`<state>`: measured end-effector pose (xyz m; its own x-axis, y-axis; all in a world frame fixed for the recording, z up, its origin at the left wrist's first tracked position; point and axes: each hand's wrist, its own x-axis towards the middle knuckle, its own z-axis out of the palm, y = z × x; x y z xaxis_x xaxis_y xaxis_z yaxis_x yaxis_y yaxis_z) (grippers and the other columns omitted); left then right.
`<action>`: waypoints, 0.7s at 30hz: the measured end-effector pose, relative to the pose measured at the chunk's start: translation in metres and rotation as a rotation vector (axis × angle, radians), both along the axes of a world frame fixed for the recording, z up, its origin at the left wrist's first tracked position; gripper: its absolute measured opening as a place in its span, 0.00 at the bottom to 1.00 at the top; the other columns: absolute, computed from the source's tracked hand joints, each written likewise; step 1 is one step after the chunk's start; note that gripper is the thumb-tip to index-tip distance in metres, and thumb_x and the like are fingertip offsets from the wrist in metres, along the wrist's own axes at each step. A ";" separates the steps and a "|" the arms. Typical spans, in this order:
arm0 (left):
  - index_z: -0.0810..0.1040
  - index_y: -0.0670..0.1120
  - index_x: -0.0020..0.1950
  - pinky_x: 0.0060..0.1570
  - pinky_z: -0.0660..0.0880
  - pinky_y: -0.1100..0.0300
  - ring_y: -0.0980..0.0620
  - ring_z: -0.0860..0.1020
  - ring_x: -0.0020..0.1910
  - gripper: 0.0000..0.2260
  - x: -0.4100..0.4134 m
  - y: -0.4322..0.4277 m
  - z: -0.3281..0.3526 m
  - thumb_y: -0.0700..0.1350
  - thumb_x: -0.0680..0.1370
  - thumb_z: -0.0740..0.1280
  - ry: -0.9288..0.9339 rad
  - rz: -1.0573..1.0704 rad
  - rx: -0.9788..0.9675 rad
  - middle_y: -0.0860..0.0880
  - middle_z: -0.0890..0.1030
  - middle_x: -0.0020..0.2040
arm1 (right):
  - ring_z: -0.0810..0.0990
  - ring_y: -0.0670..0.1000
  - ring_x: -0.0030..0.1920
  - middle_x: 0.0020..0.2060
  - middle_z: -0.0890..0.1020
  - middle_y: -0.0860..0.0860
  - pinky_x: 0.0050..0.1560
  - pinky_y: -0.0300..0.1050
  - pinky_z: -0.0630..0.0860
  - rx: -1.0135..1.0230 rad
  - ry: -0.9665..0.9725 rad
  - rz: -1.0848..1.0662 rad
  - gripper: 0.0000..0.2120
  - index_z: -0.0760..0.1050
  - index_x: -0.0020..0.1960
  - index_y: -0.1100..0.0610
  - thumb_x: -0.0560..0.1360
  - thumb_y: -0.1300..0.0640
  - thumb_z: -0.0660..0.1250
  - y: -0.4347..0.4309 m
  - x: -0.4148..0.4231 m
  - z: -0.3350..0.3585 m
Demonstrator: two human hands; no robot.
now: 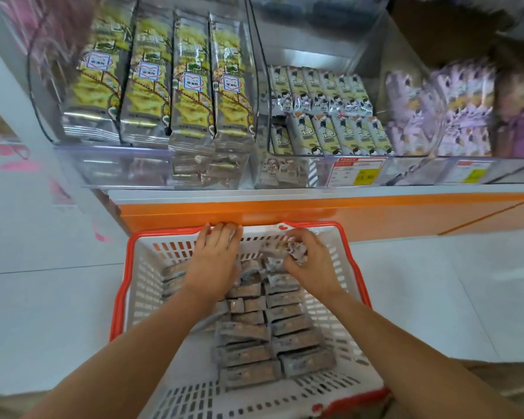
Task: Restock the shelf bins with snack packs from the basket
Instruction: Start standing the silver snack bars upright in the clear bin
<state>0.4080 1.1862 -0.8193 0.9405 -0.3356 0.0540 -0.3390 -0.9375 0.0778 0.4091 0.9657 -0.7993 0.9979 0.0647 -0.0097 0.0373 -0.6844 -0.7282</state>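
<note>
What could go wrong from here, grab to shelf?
1. The right hand pinches a loose bunch of snack packs; one may slip out on the lift to the shelf.
2. The middle bin is packed at its front and bare only at the back, so packs dropped in at the front might spill over the lip.
3. The frame is too blurred to read the print, and neighbouring bins hold similar small packs, so a wrong-bin mix-up is possible.
</note>
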 end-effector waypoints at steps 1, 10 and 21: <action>0.74 0.41 0.69 0.72 0.61 0.41 0.41 0.72 0.67 0.29 0.000 0.000 0.003 0.48 0.69 0.73 0.004 -0.014 0.001 0.41 0.75 0.65 | 0.76 0.45 0.51 0.50 0.79 0.48 0.50 0.42 0.73 0.017 -0.007 -0.004 0.17 0.75 0.55 0.52 0.67 0.56 0.69 0.000 -0.002 0.007; 0.71 0.40 0.70 0.65 0.65 0.45 0.40 0.70 0.64 0.26 -0.017 -0.009 0.062 0.45 0.72 0.61 -0.223 -0.007 -0.138 0.42 0.72 0.64 | 0.80 0.45 0.47 0.46 0.78 0.47 0.41 0.38 0.75 0.250 -0.065 -0.011 0.16 0.70 0.48 0.50 0.68 0.64 0.72 -0.012 -0.021 0.081; 0.65 0.42 0.76 0.74 0.51 0.43 0.42 0.56 0.77 0.30 -0.005 -0.019 0.137 0.44 0.73 0.63 -0.529 -0.009 -0.082 0.41 0.63 0.76 | 0.80 0.41 0.44 0.44 0.78 0.40 0.37 0.37 0.75 0.381 -0.369 -0.041 0.13 0.69 0.47 0.53 0.71 0.65 0.70 -0.017 -0.011 0.195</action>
